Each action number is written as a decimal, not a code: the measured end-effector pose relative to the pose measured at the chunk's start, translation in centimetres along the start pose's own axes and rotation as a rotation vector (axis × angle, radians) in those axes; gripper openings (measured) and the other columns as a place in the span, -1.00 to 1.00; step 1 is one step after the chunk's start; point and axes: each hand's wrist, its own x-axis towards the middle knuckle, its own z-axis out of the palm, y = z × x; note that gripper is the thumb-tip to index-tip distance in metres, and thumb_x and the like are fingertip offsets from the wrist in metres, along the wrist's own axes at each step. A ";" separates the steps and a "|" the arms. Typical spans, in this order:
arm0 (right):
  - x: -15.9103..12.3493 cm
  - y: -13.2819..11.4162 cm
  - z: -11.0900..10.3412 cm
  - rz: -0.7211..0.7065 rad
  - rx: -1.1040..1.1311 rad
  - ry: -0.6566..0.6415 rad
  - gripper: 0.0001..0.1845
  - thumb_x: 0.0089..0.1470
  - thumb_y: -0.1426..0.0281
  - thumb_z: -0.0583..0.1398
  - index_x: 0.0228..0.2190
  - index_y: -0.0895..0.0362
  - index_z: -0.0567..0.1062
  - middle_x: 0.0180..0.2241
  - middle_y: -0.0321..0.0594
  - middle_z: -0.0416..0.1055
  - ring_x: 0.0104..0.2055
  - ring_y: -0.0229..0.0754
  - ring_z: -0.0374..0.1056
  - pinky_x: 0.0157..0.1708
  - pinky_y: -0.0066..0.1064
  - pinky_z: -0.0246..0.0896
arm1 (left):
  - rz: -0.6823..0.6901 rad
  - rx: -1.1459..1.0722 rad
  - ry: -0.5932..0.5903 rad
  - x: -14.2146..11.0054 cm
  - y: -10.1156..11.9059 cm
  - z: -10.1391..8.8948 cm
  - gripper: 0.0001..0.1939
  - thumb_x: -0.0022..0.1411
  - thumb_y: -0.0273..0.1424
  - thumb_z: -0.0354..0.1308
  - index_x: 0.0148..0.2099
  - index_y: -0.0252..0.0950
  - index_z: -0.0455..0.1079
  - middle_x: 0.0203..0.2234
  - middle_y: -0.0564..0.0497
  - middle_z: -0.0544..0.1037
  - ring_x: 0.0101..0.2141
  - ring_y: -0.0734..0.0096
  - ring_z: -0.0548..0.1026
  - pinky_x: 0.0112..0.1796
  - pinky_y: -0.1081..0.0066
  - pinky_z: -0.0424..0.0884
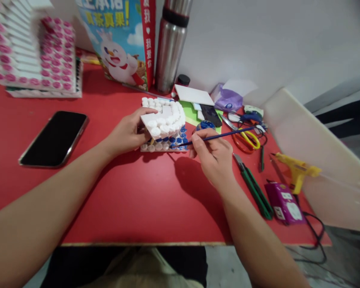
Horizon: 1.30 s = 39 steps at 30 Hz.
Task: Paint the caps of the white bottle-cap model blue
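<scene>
A small white model (168, 124) covered in rounded white knobs stands on the red table, and some knobs on its lower front are painted blue. My left hand (132, 130) grips its left side, fingers partly hidden behind the upper panel. Between the fingers of my right hand (213, 154) is a thin dark blue paintbrush (219, 136), its tip at the lower row of knobs where blue meets white. Just behind my right hand sits a round container of blue paint (205, 126), partly covered by the fingers.
A black phone (54, 139) lies left. Behind stand a pink-dotted model (57, 60), a printed bag (123, 48) and a steel bottle (171, 48). Rightward are scissors (243, 138), a green utility knife (255, 190), a yellow glue gun (297, 168) and a purple box (285, 203).
</scene>
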 end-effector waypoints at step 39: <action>1.2 1.0 -0.2 0.259 0.261 0.161 -0.58 0.25 0.03 0.38 -0.41 0.08 0.51 -0.55 -0.34 0.57 -0.65 -0.29 0.42 -0.64 -0.46 0.39 | -0.023 -0.032 -0.001 -0.1 -0.4 0.1 -0.33 0.20 -0.24 0.41 0.30 -0.30 0.37 0.00 -0.13 0.63 -0.08 0.04 0.61 -0.08 0.12 0.59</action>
